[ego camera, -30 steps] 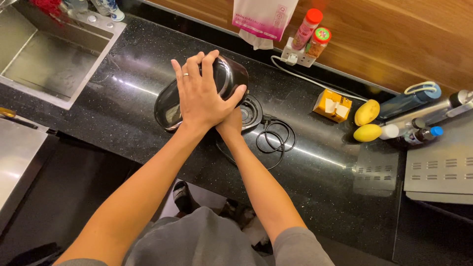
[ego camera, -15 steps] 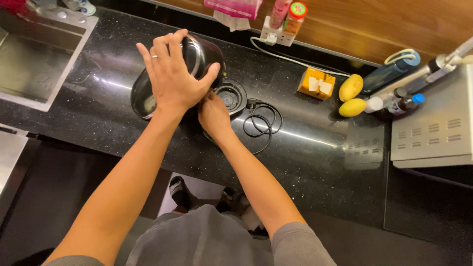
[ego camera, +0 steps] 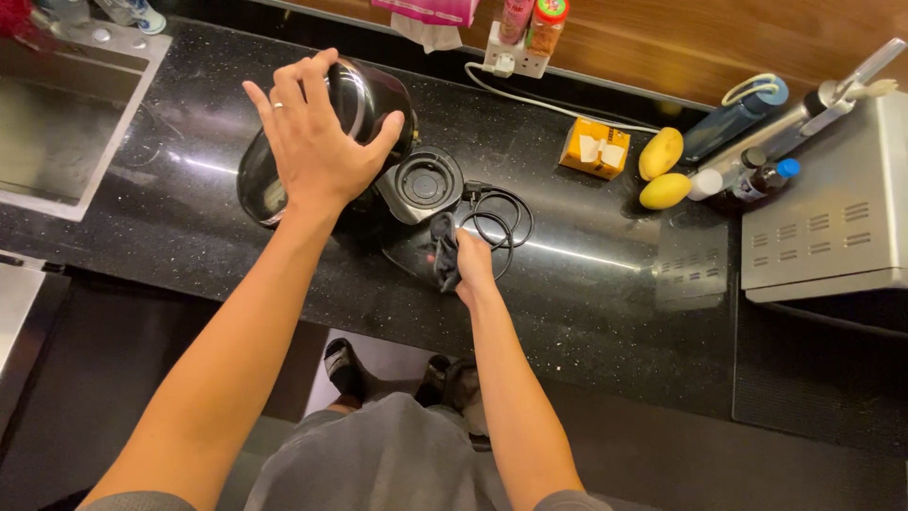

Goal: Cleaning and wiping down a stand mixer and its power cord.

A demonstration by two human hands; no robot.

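From the head camera, looking down at a black speckled counter [ego camera: 586,312], the left hand [ego camera: 317,137] lies spread over the side of a dark, glossy electric kettle [ego camera: 364,95], fingers splayed and palm pressed to its rounded body, tipping it to the left. The kettle sits left of centre, at the far part of the counter, just right of the steel sink [ego camera: 57,123]. Just right of it lies its round base [ego camera: 421,185], with a black cord [ego camera: 497,222] coiled beside it. The right hand [ego camera: 470,260] is closed on a small dark cloth [ego camera: 443,248], pressed to the counter just in front of the base.

The kettle looks hard, smooth and likely slippery, with some weight if it holds water; a flat palm steadies it, but its handle, hidden here, would give the surer hold. The cloth is soft and bunches easily.

Farther right are an orange carton [ego camera: 594,149], two yellow fruits [ego camera: 662,170] and a steel appliance [ego camera: 823,208].
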